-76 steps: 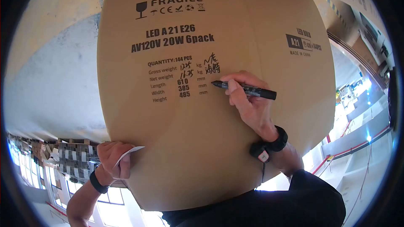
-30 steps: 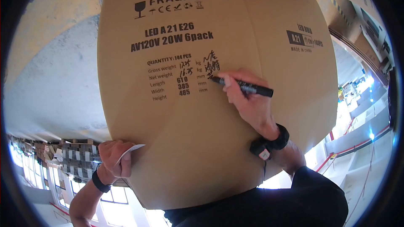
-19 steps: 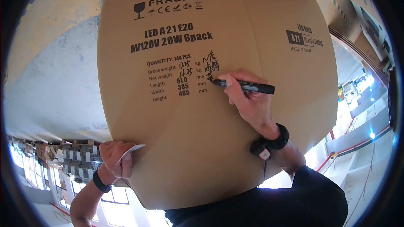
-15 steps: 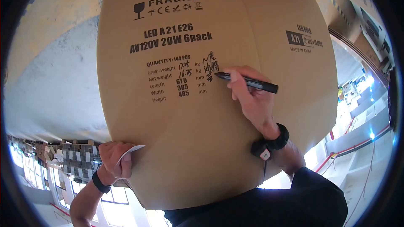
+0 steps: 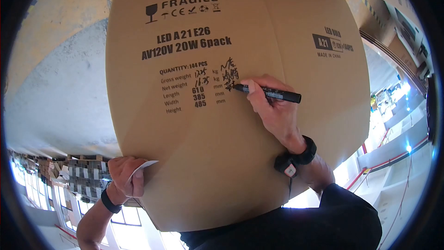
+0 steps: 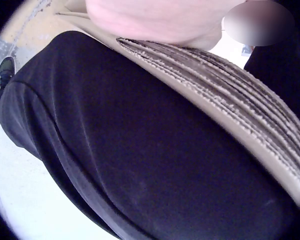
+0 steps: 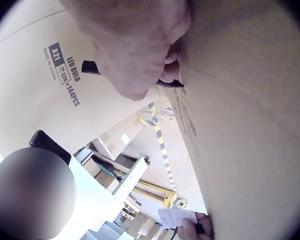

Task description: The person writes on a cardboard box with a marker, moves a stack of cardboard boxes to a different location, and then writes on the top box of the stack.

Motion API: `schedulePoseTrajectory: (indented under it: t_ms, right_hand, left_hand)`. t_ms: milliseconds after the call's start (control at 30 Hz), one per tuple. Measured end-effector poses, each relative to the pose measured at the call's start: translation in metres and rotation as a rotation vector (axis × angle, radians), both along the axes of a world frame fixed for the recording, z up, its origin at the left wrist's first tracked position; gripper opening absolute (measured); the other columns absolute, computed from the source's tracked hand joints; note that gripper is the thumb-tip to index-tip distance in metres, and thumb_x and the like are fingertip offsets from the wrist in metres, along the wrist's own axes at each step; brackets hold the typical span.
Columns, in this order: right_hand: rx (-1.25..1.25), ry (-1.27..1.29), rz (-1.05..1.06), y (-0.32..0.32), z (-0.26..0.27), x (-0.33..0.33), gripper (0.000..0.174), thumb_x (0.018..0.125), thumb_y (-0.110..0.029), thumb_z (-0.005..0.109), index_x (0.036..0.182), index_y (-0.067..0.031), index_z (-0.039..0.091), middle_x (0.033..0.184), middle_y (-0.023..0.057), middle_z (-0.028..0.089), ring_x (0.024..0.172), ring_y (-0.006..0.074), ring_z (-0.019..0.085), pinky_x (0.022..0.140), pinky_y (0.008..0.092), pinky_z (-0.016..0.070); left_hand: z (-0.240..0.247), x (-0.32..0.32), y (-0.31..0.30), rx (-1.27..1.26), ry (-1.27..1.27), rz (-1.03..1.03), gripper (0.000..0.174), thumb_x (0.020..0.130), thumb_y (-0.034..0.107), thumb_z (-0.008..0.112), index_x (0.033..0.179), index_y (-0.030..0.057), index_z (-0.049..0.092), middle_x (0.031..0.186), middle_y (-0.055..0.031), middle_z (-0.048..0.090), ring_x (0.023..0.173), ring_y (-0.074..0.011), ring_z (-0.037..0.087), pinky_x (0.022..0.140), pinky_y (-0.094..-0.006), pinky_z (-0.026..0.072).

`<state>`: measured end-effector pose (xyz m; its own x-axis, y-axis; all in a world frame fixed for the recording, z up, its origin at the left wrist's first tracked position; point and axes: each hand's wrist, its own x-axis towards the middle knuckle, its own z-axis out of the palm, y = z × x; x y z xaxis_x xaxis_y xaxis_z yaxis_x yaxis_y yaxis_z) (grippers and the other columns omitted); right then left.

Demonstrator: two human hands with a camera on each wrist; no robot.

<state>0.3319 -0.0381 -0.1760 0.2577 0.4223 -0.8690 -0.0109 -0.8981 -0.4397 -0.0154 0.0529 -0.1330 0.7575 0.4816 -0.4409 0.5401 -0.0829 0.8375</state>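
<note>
1. cardboard (image 5: 208, 166) fills the middle of the head view; its left edge bows against the pale floor (image 5: 55, 88), and its lower edge reaches dark clothing (image 5: 286, 227).
2. a plain brown stretch of it lies between the left hand (image 5: 126, 176), which is at the lower left edge, and the right hand (image 5: 277, 118), which is well in on the face.
3. in the left wrist view several layers lie stacked, their rough corrugated edges (image 6: 215, 95) slanting alongside smooth black trousers (image 6: 140, 140); a dark shoe (image 6: 6, 70) shows at far left.
4. the face is flat and matte, with black printed text (image 5: 185, 48) and looser handwriting (image 5: 230, 81) beside the kg and mm lines; a faint crease parts this from the led bulb mark (image 5: 328, 44).
5. the marker (image 5: 284, 96) is a slim black cylinder with pale lettering, tapering to its tip just beside the lowest handwritten strokes.
6. the paper slip (image 7: 175, 217) is thin and white, bearing faint marks, and curls a little in the head view.
7. right grip: narrow, thumb and fingers pinching the marker, its barrel slanting across the hand; whether the tip touches the board, i cannot tell.
8. left grip: fingers curled, holding the paper slip, which sticks out over the board.
9. yellow-and-black tape (image 7: 160, 142) lines the ground beyond, in the right wrist view.
</note>
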Motion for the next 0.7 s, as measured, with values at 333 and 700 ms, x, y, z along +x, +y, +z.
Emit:
schedulePoseTrajectory:
  t_ms: [333,700]
  right_hand:
    - [0.027,-0.007,-0.068,-0.0041,-0.0045,-0.0013,0.013,0.095,-0.008,0.063,0.101,0.0010,0.069,0.070,-0.0031,0.055,0.060,0.0018,0.046,0.051,0.0191,0.0366]
    - [-0.047,-0.012,-0.214,0.0040,-0.0006,-0.0031,0.014,0.096,-0.010,0.062,0.100,0.0013,0.069,0.067,-0.0016,0.057,0.056,0.0044,0.050,0.049,0.0205,0.0402]
  left_hand:
    - [-0.0002,-0.0041,-0.0012,-0.046,0.012,0.002,0.011,0.080,0.006,0.053,0.080,0.0015,0.063,0.058,-0.0077,0.056,0.044,-0.0212,0.052,0.047,-0.0317,0.0392]
    - [0.0009,-0.0024,-0.0012,-0.057,0.011,0.025,0.012,0.083,0.008,0.052,0.082,0.0016,0.063,0.058,-0.0072,0.056,0.044,-0.0207,0.053,0.047,-0.0318,0.0401]
